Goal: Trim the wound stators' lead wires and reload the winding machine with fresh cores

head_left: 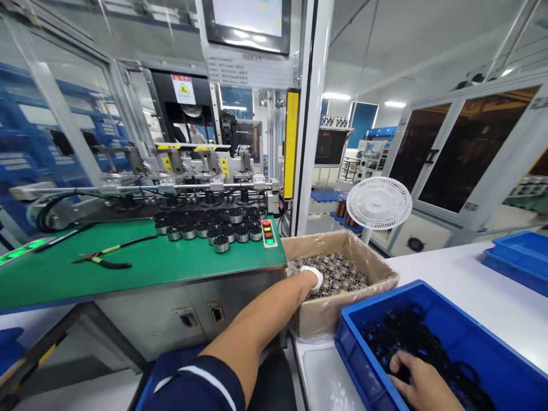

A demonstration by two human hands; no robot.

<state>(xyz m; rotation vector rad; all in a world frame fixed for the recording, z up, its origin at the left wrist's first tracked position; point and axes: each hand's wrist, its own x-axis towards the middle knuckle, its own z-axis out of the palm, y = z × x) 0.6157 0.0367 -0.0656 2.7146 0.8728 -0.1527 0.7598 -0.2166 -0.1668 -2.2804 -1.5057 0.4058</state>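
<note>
- The left hand (315,277) reaches into the box (319,321), its white covering over the metal parts (345,271); its fingers are out of my sight, so I cannot tell whether it grips anything.
- The right hand (422,378) is in the bin (466,337) at the black parts (405,328), fingers bent towards the thumb; I cannot tell whether a part is pinched there.
- The black parts blur into one dark tangle, partly covered by that hand; the bin runs out of view below.
- The sleeve (197,385) is cut off at the bottom, the screen (248,20) at the top.
- The box stands at the corner of the green bench (171,271), its near right corner close by the bin; I cannot make out whether they touch.
- White table (449,265) top shows between the bin and the blue trays (518,262).
- On the bench, green surface separates the pliers (95,257) from the cores (221,245), which crowd its back edge beside the button panel (269,233).
</note>
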